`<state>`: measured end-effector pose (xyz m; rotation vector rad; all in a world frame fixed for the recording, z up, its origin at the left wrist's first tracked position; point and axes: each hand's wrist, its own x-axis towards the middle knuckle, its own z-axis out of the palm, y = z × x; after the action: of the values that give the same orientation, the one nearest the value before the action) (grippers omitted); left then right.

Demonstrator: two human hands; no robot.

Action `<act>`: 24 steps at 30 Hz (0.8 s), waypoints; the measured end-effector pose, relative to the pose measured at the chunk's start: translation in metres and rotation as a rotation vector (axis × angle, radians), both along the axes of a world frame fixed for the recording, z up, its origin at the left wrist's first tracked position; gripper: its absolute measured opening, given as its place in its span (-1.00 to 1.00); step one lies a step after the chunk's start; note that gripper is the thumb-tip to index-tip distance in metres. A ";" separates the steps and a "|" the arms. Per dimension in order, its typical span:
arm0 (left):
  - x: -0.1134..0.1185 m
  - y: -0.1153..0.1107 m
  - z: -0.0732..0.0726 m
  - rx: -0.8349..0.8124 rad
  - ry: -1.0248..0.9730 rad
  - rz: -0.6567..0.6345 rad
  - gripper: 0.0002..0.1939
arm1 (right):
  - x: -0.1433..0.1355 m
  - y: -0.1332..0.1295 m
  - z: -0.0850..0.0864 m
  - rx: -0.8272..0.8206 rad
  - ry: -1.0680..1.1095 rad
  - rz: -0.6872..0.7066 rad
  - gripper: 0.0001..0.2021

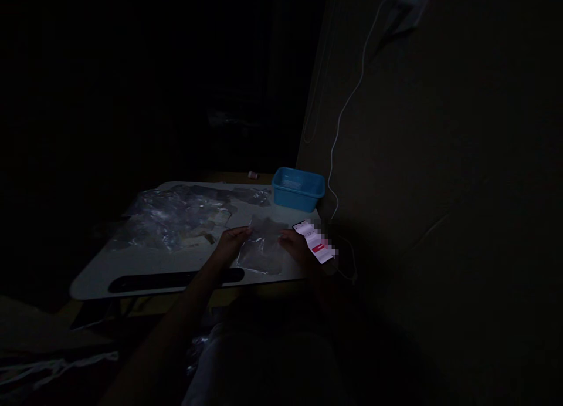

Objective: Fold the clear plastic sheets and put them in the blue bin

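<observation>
Forearms [176, 315] lead in from the bottom, near-black. Left hand [229, 243] pinches a clear plastic bag [263, 254] at its left edge; right hand [297, 246] grips the right edge. Bag is over the table [99, 271]. Risks: slick film could slip if either pinch loosens; a rightward elbow swing could knock the phone [313, 242] off the side. Unclear: right fingertips shadowed; bag's contents, if any; phone screen partly pixelated; heaped bags [165, 218] merge.

Blue basin [294, 200] at far right corner of bench [99, 272]. Lit phone [311, 239] nearer, along right edge. White cable [339, 121] down dark wall [444, 142]. Small pale cylinder [253, 175] beyond far edge.
</observation>
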<state>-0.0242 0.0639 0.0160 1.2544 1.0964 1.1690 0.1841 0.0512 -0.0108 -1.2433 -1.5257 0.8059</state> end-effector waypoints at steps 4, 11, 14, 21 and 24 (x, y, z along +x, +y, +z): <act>-0.002 0.000 0.001 0.008 0.002 0.007 -0.50 | -0.001 0.000 0.000 0.043 -0.018 -0.103 -0.70; 0.002 -0.001 0.000 0.009 -0.001 0.058 -0.54 | -0.001 0.002 -0.004 0.102 -0.011 -0.183 -0.70; 0.005 -0.002 0.001 0.002 0.010 0.056 -0.51 | -0.001 0.003 -0.006 0.101 -0.039 -0.179 -0.73; 0.009 -0.005 0.005 0.114 0.183 0.036 -0.61 | 0.000 0.002 -0.006 0.094 -0.036 -0.165 -0.75; 0.009 -0.005 0.006 0.158 0.247 0.069 -0.70 | 0.001 0.001 -0.006 0.104 -0.037 -0.163 -0.76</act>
<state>-0.0154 0.0589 0.0225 1.5246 1.2556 1.1933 0.1846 0.0524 -0.0165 -1.2923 -1.4554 0.5933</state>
